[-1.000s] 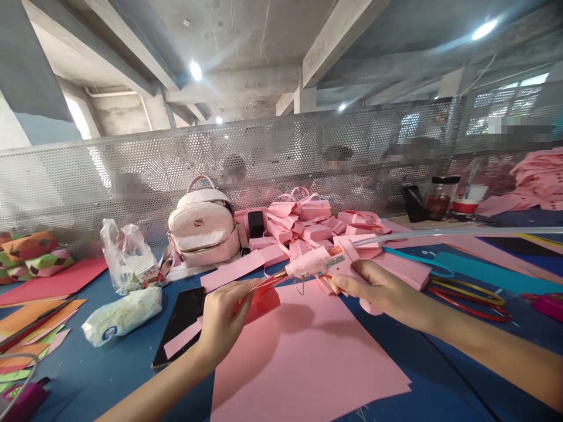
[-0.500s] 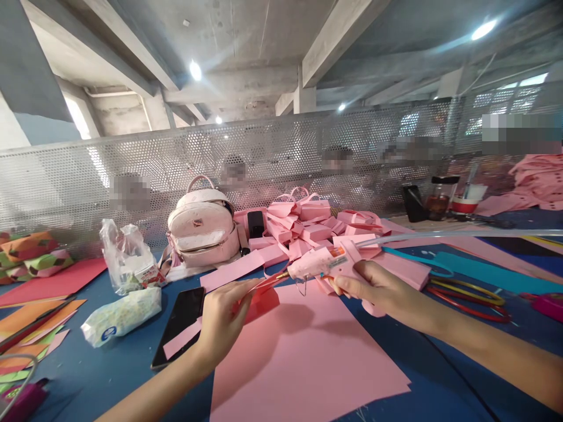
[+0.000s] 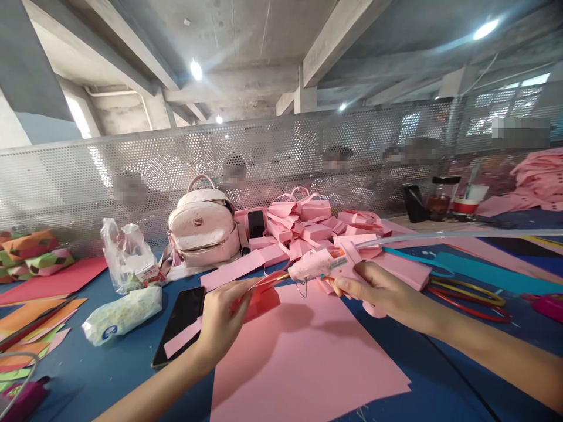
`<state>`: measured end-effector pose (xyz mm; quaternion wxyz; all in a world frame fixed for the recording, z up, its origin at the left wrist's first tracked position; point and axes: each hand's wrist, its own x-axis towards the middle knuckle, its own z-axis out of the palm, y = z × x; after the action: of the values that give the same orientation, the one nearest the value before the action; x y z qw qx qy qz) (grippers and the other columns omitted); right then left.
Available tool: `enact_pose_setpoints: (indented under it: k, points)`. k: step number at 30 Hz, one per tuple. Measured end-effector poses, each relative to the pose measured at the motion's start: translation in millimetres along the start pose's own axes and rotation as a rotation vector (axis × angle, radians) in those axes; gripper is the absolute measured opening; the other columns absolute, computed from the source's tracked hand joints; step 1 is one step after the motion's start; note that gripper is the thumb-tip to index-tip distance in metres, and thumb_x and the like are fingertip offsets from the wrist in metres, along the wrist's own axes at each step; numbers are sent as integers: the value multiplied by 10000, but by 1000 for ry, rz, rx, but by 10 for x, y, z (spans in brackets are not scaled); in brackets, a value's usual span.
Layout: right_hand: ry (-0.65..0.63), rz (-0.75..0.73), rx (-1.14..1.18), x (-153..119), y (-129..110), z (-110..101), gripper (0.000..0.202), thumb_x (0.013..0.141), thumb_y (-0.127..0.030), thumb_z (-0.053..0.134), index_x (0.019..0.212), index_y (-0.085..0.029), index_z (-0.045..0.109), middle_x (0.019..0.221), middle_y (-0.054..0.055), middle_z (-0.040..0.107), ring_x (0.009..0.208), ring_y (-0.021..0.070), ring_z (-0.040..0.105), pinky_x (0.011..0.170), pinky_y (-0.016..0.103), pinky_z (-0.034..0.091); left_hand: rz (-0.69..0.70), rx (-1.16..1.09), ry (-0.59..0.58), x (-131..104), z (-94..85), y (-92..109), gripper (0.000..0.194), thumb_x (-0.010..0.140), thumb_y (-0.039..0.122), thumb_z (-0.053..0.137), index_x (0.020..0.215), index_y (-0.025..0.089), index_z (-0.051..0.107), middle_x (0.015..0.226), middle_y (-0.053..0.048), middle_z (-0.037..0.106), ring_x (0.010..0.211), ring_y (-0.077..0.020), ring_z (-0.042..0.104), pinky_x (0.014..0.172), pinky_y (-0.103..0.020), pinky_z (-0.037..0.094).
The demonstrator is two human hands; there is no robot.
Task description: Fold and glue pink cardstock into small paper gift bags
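Note:
My left hand point(image 3: 226, 313) pinches a folded pink paper piece point(image 3: 264, 302) above a large pink sheet point(image 3: 308, 363). In my right hand point(image 3: 369, 290) is a pale pink glue gun point(image 3: 323, 264), its fingers wrapped round the handle. The gun's nozzle points left and meets, or nearly meets, the upper edge of the held paper; whether they touch is hard to tell. A clear glue stick runs from the gun's back to the right. Behind the gun lies a heap of folded pink paper pieces point(image 3: 303, 225).
On the blue table point(image 3: 109, 381) are a pale backpack point(image 3: 204, 228), a black tablet point(image 3: 182, 319), a tissue pack point(image 3: 123, 313) and a plastic bag point(image 3: 127, 252). Coloured paper lies at the left. Coiled cords point(image 3: 470, 296) are at the right, and a perforated metal screen point(image 3: 272, 152) stands behind.
The nozzle and the held paper have shifted very slightly against each other. Both hands keep nearly the same place and the same hold.

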<state>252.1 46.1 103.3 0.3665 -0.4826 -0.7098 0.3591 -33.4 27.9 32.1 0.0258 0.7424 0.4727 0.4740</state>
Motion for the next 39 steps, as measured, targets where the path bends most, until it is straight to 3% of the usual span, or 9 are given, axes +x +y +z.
enact_pose_setpoints:
  k: [15, 26, 31, 36, 39]
  points:
    - [-33, -47, -10, 19, -70, -3, 489, 754, -694, 608, 685, -211, 637, 634, -6, 489, 566, 150, 444, 497, 259, 382, -2, -4, -14, 3, -9, 31, 316, 986, 221, 474, 1113, 238, 762, 974, -48, 800, 780, -186, 727, 640, -220, 510]
    - [-21, -53, 18, 3, -1, 15, 480, 767, -690, 623, 739, -211, 633, 741, 35, 597, 677, 193, 548, 496, 265, 432, -33, -19, -15, 19, -19, 29, 316, 991, 231, 476, 1105, 251, 770, 959, -34, 806, 795, -193, 735, 635, -219, 496]
    - [-91, -84, 30, 32, -59, 27, 473, 804, -677, 598, 729, -213, 654, 722, 27, 595, 658, 181, 537, 526, 272, 426, -17, -19, -15, 5, -18, 27, 318, 973, 208, 487, 1123, 241, 764, 970, -43, 801, 820, -193, 732, 670, -223, 503]
    - [-29, -82, 40, 36, -101, -10, 530, 734, -727, 661, 673, -202, 619, 677, 10, 557, 643, 166, 524, 571, 273, 426, -37, -20, -4, 11, -12, 28, 315, 987, 238, 479, 1080, 222, 780, 877, -36, 798, 734, -181, 720, 604, -213, 479]
    - [-13, -33, 18, 14, -99, -37, 555, 693, -756, 674, 685, -204, 614, 654, 3, 543, 602, 160, 507, 514, 262, 388, -52, -31, -3, 16, -6, 14, 314, 990, 247, 481, 1063, 225, 785, 958, -41, 808, 807, -200, 742, 638, -219, 503]
